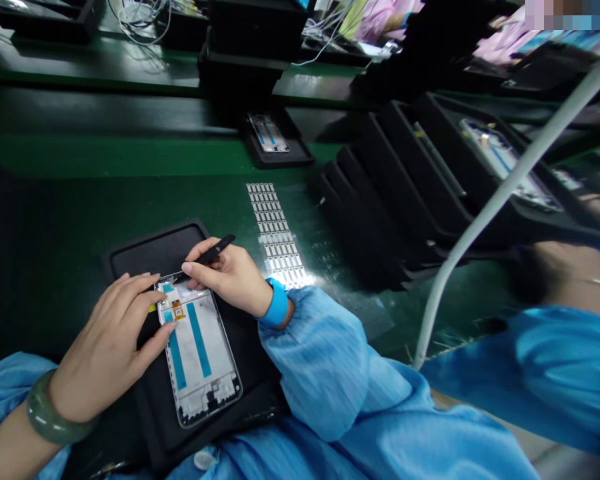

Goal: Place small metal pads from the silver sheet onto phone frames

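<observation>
A silver phone frame [220, 333] with blue strips and a small orange flex cable [179, 311] lies in a black foam tray [153, 243] in front of me. My left hand [113, 327], wearing a green bangle, rests on the frame's upper left part. Its fingertips touch the top edge, and the thumb bears on the frame close to the flex cable. Between the thumb and fingers of my right hand [235, 277] are black tweezers [217, 249]. Their tip points at the frame's top edge, partly hidden by my fingers. A blue band circles the right wrist.
A sheet of small silver pieces [275, 230] lies right of the tray on the green mat. Behind it, another phone frame [269, 133] sits in a tray. Black trays [380, 193] lean stacked at right, beside a grey tube [480, 227]. A co-worker's blurred arm [575, 280] is far right.
</observation>
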### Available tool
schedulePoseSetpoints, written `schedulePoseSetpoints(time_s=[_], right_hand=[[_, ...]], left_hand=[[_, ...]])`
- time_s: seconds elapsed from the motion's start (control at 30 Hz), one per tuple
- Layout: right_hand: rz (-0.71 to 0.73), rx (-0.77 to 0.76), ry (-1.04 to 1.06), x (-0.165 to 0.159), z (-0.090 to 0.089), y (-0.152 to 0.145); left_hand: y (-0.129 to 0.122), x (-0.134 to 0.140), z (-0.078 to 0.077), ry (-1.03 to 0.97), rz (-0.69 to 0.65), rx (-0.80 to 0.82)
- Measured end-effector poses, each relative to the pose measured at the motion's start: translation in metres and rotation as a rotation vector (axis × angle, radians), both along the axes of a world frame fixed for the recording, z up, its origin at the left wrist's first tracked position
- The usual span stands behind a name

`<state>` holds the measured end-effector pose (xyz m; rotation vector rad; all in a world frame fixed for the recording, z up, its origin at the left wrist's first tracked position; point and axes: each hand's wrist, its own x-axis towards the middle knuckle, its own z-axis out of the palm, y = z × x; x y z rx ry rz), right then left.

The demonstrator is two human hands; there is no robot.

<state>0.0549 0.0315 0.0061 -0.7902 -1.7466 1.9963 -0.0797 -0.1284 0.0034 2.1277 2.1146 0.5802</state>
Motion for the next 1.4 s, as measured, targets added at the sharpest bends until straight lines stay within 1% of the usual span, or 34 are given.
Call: schedulePoseSetpoints(time_s=[0.23, 0.43, 0.63, 0.73, 0.87, 0.93, 1.0, 1.07, 1.2, 1.4], right_hand=[[0.020, 0.056, -0.014, 0.001, -0.002, 0.000], [0.023, 0.088, -0.021, 0.002, -0.002, -0.001], [0.036, 0.124, -0.008, 0.002, -0.001, -0.001], [-0.031, 0.103, 0.021, 0.002, 0.003, -0.001], [-0.167, -0.020, 0.147, 0.001, 0.011, 0.000], [-0.191, -0.059, 0.202, -0.002, 0.012, 0.001], [-0.193, -0.066, 0.222, -0.005, 0.009, 0.003], [-0.170, -0.027, 0.195, -0.008, 0.003, 0.004], [-0.108, 0.149, 0.116, -0.010, -0.008, 0.005], [-0.059, 0.284, 0.091, -0.007, -0.007, 0.002]], left_hand=[[0.000, -0.001, 0.000, 0.039, -0.013, -0.002], [0.003, -0.001, -0.002, 0.132, -0.032, 0.001], [0.005, 0.004, 0.005, 0.271, -0.047, 0.033], [0.006, 0.010, 0.009, 0.344, -0.038, 0.029], [0.007, 0.013, 0.008, 0.350, -0.020, 0.041], [0.007, 0.013, 0.006, 0.348, -0.010, 0.061], [0.006, 0.013, 0.003, 0.346, -0.004, 0.071], [0.006, 0.013, 0.002, 0.338, 0.001, 0.072], [0.006, 0.012, -0.001, 0.317, 0.010, 0.065], [0.005, 0.012, -0.002, 0.295, 0.013, 0.056]])
